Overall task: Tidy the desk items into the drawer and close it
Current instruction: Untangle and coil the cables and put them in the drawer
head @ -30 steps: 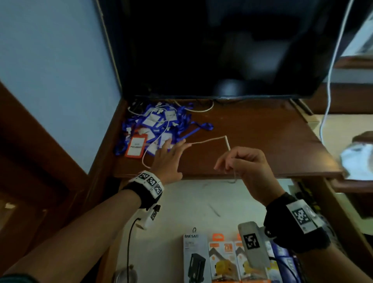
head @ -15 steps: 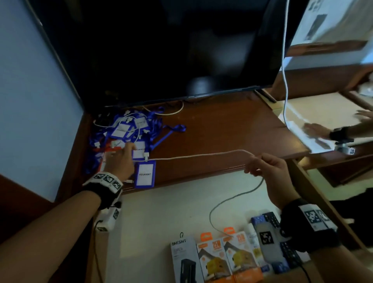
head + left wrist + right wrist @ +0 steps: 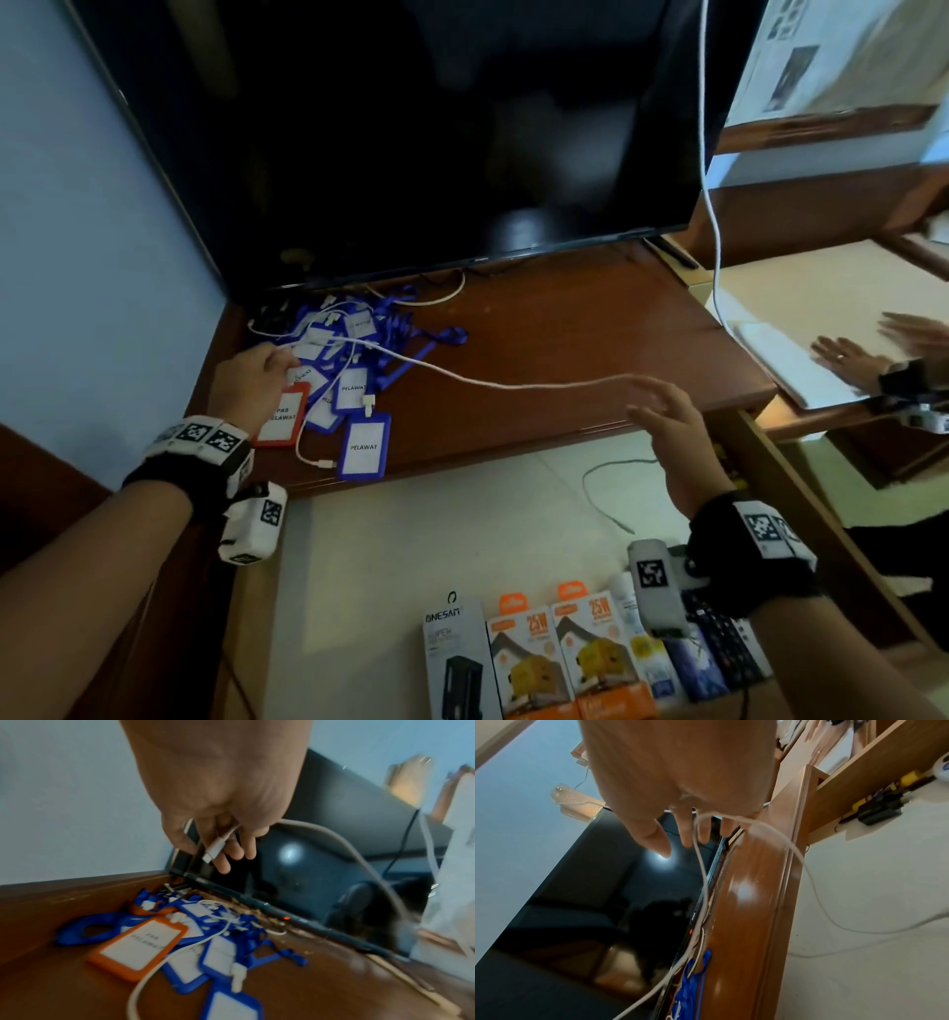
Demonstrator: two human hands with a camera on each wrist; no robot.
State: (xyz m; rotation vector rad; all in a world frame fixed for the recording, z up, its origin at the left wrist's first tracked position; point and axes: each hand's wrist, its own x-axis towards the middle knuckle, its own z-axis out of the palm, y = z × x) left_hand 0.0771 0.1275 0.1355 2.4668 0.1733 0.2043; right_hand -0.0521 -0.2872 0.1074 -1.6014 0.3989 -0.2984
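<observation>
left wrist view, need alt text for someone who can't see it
The left hand holds the plug end of a white cable in curled fingers above a wooden desk. Below lies a pile of blue badge holders with one orange badge holder, in front of a dark screen.

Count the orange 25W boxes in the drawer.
2. One 25W box stands beside the black ONESAM box at the drawer's near end; the second 25W box is next on its right. More may lie beyond the picture's lower edge.
</observation>
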